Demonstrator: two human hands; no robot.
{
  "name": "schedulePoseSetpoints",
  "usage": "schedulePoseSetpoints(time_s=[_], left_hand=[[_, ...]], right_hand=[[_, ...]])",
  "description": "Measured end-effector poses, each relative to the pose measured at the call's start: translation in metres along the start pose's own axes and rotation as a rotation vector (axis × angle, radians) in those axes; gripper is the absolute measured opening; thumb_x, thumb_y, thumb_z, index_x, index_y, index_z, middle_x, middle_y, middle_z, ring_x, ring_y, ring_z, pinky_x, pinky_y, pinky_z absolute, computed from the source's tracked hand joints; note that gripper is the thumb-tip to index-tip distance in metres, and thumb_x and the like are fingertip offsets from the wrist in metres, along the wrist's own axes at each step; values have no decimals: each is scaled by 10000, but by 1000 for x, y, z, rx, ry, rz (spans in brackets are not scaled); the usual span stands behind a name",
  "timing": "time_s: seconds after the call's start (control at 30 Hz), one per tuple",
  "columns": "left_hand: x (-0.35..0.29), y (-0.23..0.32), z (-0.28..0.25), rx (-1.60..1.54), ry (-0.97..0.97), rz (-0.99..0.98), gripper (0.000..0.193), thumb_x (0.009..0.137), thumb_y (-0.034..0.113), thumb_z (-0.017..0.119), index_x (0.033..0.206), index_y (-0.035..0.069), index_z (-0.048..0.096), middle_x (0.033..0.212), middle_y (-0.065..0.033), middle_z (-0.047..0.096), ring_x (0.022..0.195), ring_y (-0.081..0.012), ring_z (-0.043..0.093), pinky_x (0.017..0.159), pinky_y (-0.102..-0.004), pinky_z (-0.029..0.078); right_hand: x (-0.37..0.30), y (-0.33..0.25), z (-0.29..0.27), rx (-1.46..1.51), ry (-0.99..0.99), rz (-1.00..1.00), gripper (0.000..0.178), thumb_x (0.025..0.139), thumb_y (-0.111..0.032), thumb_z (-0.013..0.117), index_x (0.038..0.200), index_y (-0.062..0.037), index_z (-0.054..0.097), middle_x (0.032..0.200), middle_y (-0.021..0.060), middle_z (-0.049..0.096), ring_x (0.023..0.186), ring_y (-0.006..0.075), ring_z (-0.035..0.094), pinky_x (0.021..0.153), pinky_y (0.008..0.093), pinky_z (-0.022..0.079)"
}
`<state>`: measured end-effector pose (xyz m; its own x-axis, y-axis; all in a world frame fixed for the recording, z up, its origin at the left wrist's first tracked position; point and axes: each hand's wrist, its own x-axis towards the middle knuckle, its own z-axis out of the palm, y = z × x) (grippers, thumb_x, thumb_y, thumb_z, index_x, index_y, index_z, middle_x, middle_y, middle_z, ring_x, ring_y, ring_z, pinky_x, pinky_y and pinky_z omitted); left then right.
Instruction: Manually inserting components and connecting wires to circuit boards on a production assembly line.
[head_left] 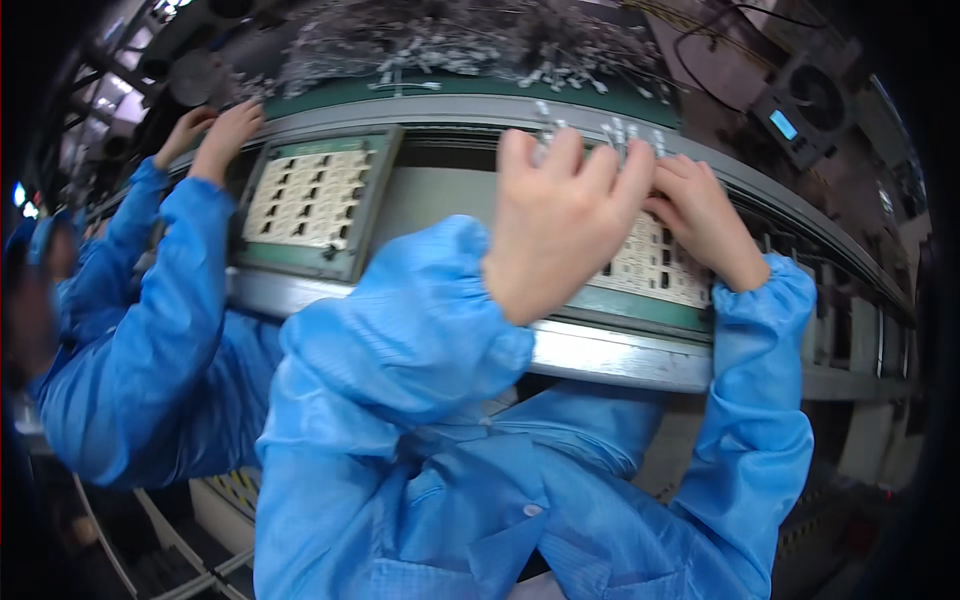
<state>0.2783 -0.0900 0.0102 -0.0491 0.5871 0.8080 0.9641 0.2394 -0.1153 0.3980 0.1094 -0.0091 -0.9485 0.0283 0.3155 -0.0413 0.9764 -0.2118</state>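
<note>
My left hand (570,215) is closed above a cream circuit-board panel (655,265) in a green-edged frame. Its curled fingers turn away from me, so whatever they hold is hidden. Close on its right, my right hand (708,220) has thumb and fingers drawn together over the same panel; what lies in that pinch does not show. Small white-tipped pieces (618,130) stick up just beyond my fingers, blurred. Both hands cover the panel's upper part, while its lower right part with dark parts in rows shows.
Left of me, a second framed panel (305,198) lies on the line beside a co-worker's hands (225,135). A metal rail (620,355) runs along the near edge. Beyond the line is a heap of white-tipped wires (480,50). A device with a lit screen (783,124) stands far right.
</note>
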Motion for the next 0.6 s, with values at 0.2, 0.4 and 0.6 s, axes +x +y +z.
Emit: schedulePoseSetpoints(time_s=[0.2,0.4,0.6], left_hand=[[-18,9,23,-57,-184,3,121,776,137,681,891,115,653,820,9,632,847,-203,585,762,-392,396],[-25,14,26,-395,-456,-166,64,829,167,674,839,148,733,854,-3,729,960,-258,609,834,-450,419],[-31,18,15,-505,-400,-211,59,785,139,746,837,145,719,879,24,722,989,-252,574,847,-414,408]], right_hand=[[5,-5,-16,319,168,288,80,1003,-57,587,1036,14,574,835,102,634,742,152,625,694,275,496],[0,28,-12,172,431,179,153,990,-104,647,1121,-25,644,972,83,722,897,113,692,805,278,549],[9,5,-19,209,563,136,171,899,-52,624,1061,0,636,817,217,674,775,390,689,689,413,537]])
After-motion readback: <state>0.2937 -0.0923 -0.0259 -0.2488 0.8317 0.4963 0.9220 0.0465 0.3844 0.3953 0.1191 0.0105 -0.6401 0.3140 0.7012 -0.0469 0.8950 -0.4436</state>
